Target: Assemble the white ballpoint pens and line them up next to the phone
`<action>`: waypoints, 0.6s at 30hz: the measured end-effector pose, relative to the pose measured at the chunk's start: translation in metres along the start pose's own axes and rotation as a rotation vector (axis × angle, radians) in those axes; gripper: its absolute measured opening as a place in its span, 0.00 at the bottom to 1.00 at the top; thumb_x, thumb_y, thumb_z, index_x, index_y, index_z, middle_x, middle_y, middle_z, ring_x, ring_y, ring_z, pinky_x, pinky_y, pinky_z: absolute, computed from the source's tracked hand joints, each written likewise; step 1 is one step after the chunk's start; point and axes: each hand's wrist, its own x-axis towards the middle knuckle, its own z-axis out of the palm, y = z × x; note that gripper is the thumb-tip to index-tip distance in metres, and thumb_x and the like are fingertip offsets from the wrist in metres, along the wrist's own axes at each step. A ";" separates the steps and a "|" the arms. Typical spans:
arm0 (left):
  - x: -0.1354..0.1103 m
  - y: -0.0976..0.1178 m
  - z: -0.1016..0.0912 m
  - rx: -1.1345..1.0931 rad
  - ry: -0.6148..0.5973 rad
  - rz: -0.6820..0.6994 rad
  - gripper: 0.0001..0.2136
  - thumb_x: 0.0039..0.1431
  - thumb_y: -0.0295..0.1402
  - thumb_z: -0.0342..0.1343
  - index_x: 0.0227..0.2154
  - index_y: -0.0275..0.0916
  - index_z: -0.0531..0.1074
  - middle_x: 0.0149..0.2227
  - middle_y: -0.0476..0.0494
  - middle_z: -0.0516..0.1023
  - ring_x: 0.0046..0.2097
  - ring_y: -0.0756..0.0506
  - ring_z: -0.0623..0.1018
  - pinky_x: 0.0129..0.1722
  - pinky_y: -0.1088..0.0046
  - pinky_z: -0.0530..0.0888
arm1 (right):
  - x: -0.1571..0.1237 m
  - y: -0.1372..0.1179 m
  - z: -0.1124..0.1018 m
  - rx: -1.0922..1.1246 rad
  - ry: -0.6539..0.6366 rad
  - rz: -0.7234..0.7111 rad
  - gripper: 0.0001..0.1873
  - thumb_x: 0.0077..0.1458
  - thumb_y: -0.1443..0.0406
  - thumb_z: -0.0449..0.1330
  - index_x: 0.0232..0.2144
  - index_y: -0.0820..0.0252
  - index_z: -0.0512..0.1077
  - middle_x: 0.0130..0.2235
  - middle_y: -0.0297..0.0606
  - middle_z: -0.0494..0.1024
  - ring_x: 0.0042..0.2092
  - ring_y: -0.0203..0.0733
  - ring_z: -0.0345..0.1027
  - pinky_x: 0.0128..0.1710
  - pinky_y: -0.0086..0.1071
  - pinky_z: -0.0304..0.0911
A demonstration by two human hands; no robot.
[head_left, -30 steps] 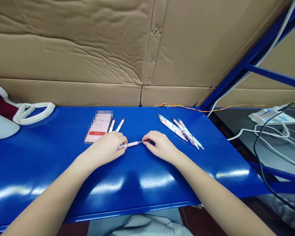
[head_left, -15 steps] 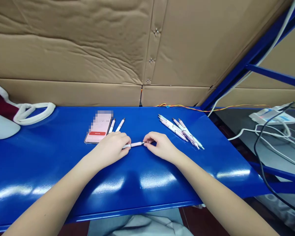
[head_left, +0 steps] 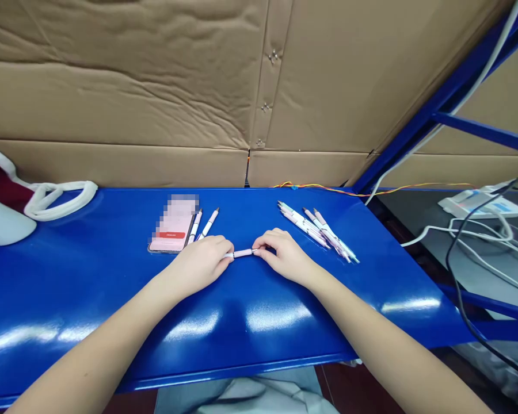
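A pink and white pen [head_left: 243,253] lies crosswise between my two hands, just above the blue table. My left hand [head_left: 205,259] is closed around its white rear part, which the fingers mostly hide. At the other end, my right hand [head_left: 280,253] pinches the dark tip between thumb and fingers. Behind my left hand, two similar pens [head_left: 209,223] lie side by side next to a phone [head_left: 170,227] with a pink screen. To the right of my right hand rests a loose group of several pens [head_left: 317,230].
The blue table [head_left: 242,322] ends at a raised front edge. Cardboard [head_left: 155,103] stands behind it. At left are a white strap [head_left: 64,198] and a pale cylinder [head_left: 6,224]. A blue frame [head_left: 414,126], white cables [head_left: 479,233] and a black cable are at right.
My left hand has shifted slightly right along the pen, so less of the pen shows between my hands. The right hand keeps its pinch on the tip. The other pens and phone have not moved.
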 end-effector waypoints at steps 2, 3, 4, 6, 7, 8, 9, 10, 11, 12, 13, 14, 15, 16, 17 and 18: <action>0.000 0.000 -0.001 -0.012 -0.001 0.002 0.08 0.61 0.31 0.47 0.37 0.39 0.70 0.36 0.46 0.73 0.38 0.46 0.74 0.37 0.70 0.69 | 0.000 0.000 0.000 -0.010 0.002 0.001 0.04 0.56 0.66 0.58 0.32 0.59 0.73 0.31 0.37 0.75 0.36 0.39 0.63 0.39 0.35 0.53; 0.000 -0.001 -0.001 -0.017 -0.001 0.003 0.08 0.61 0.31 0.46 0.37 0.39 0.70 0.36 0.46 0.73 0.38 0.46 0.74 0.38 0.70 0.69 | 0.000 0.000 0.000 -0.018 0.002 0.002 0.04 0.57 0.66 0.58 0.32 0.59 0.73 0.31 0.37 0.75 0.36 0.39 0.62 0.39 0.35 0.53; 0.000 -0.001 -0.001 -0.019 -0.001 0.004 0.09 0.62 0.31 0.46 0.37 0.39 0.71 0.36 0.46 0.73 0.38 0.46 0.74 0.38 0.70 0.69 | 0.000 0.001 0.000 -0.026 0.003 0.003 0.05 0.57 0.66 0.57 0.32 0.59 0.73 0.31 0.37 0.75 0.36 0.39 0.62 0.39 0.35 0.53; 0.000 -0.001 -0.001 -0.023 -0.004 0.005 0.10 0.62 0.32 0.45 0.38 0.39 0.71 0.36 0.45 0.73 0.38 0.45 0.74 0.38 0.70 0.69 | -0.001 0.001 0.000 -0.042 -0.002 0.004 0.05 0.57 0.65 0.57 0.32 0.59 0.73 0.32 0.36 0.75 0.36 0.39 0.62 0.39 0.35 0.53; 0.000 -0.001 -0.001 -0.027 -0.005 0.004 0.10 0.62 0.32 0.44 0.38 0.39 0.71 0.37 0.45 0.74 0.38 0.45 0.74 0.39 0.69 0.69 | -0.001 0.001 0.001 -0.048 -0.005 0.003 0.06 0.58 0.65 0.56 0.32 0.59 0.73 0.32 0.36 0.75 0.36 0.39 0.62 0.40 0.35 0.52; 0.000 -0.001 -0.001 -0.034 -0.008 0.004 0.10 0.62 0.32 0.44 0.38 0.39 0.70 0.37 0.45 0.74 0.38 0.45 0.74 0.39 0.69 0.70 | -0.001 0.001 0.001 -0.053 -0.006 0.003 0.07 0.58 0.65 0.56 0.32 0.59 0.73 0.32 0.36 0.75 0.36 0.39 0.62 0.40 0.35 0.52; 0.000 -0.001 0.000 -0.041 -0.007 0.004 0.10 0.62 0.32 0.44 0.38 0.39 0.70 0.37 0.45 0.74 0.38 0.45 0.74 0.38 0.69 0.70 | -0.001 0.001 0.001 -0.056 -0.005 0.005 0.07 0.59 0.65 0.55 0.32 0.59 0.73 0.32 0.37 0.75 0.36 0.39 0.62 0.40 0.35 0.52; 0.001 -0.001 0.000 -0.047 -0.003 0.004 0.10 0.62 0.32 0.44 0.38 0.39 0.70 0.37 0.45 0.74 0.38 0.45 0.74 0.38 0.69 0.70 | -0.001 0.001 0.002 -0.058 -0.005 0.008 0.08 0.59 0.65 0.55 0.31 0.59 0.73 0.32 0.37 0.76 0.36 0.39 0.62 0.40 0.35 0.52; 0.001 -0.001 0.000 -0.051 0.003 0.006 0.10 0.61 0.32 0.44 0.38 0.39 0.70 0.37 0.45 0.74 0.38 0.45 0.74 0.38 0.69 0.70 | -0.001 0.001 0.002 -0.059 -0.003 0.011 0.08 0.59 0.65 0.54 0.31 0.59 0.73 0.32 0.37 0.76 0.36 0.39 0.62 0.40 0.35 0.52; 0.001 -0.001 0.001 -0.051 0.009 0.008 0.10 0.62 0.32 0.44 0.38 0.39 0.70 0.37 0.44 0.74 0.38 0.45 0.74 0.38 0.69 0.70 | 0.000 0.001 0.002 -0.061 -0.001 0.015 0.09 0.60 0.65 0.54 0.31 0.59 0.73 0.33 0.37 0.76 0.36 0.39 0.62 0.40 0.35 0.52; 0.001 -0.001 0.001 -0.045 0.017 0.011 0.10 0.62 0.32 0.44 0.38 0.39 0.70 0.37 0.44 0.74 0.38 0.45 0.74 0.39 0.69 0.70 | 0.000 0.001 0.003 -0.064 -0.002 0.018 0.09 0.60 0.65 0.54 0.31 0.60 0.73 0.33 0.37 0.75 0.36 0.39 0.62 0.40 0.34 0.52; 0.001 -0.001 0.001 -0.036 0.024 0.016 0.10 0.62 0.32 0.44 0.38 0.39 0.70 0.37 0.44 0.74 0.39 0.45 0.74 0.39 0.69 0.70 | 0.000 0.002 0.003 -0.069 -0.005 0.021 0.09 0.60 0.65 0.53 0.32 0.60 0.72 0.33 0.37 0.75 0.36 0.39 0.62 0.39 0.34 0.52; 0.000 0.000 0.001 -0.024 0.031 0.020 0.10 0.62 0.32 0.44 0.38 0.39 0.70 0.37 0.44 0.74 0.39 0.45 0.74 0.39 0.69 0.70 | 0.000 0.002 0.003 -0.077 -0.013 0.021 0.09 0.61 0.65 0.52 0.32 0.60 0.72 0.33 0.37 0.75 0.36 0.39 0.62 0.39 0.34 0.52; 0.000 0.000 0.001 -0.012 0.036 0.028 0.10 0.62 0.32 0.44 0.38 0.38 0.70 0.37 0.44 0.73 0.39 0.45 0.74 0.40 0.68 0.70 | 0.000 0.003 0.004 -0.085 -0.021 0.020 0.10 0.61 0.65 0.52 0.32 0.60 0.72 0.33 0.37 0.75 0.36 0.39 0.61 0.39 0.34 0.52; 0.000 0.000 0.001 -0.002 0.040 0.036 0.10 0.62 0.31 0.44 0.38 0.38 0.70 0.37 0.44 0.73 0.39 0.45 0.73 0.40 0.68 0.70 | 0.001 0.003 0.004 -0.095 -0.031 0.018 0.11 0.61 0.65 0.51 0.32 0.60 0.72 0.33 0.37 0.75 0.36 0.39 0.61 0.39 0.34 0.51; 0.000 0.000 0.001 0.005 0.042 0.043 0.10 0.62 0.31 0.44 0.38 0.38 0.70 0.37 0.44 0.73 0.39 0.45 0.73 0.40 0.69 0.70 | 0.001 0.004 0.004 -0.105 -0.042 0.014 0.12 0.62 0.64 0.50 0.31 0.60 0.72 0.32 0.38 0.75 0.36 0.39 0.61 0.40 0.35 0.51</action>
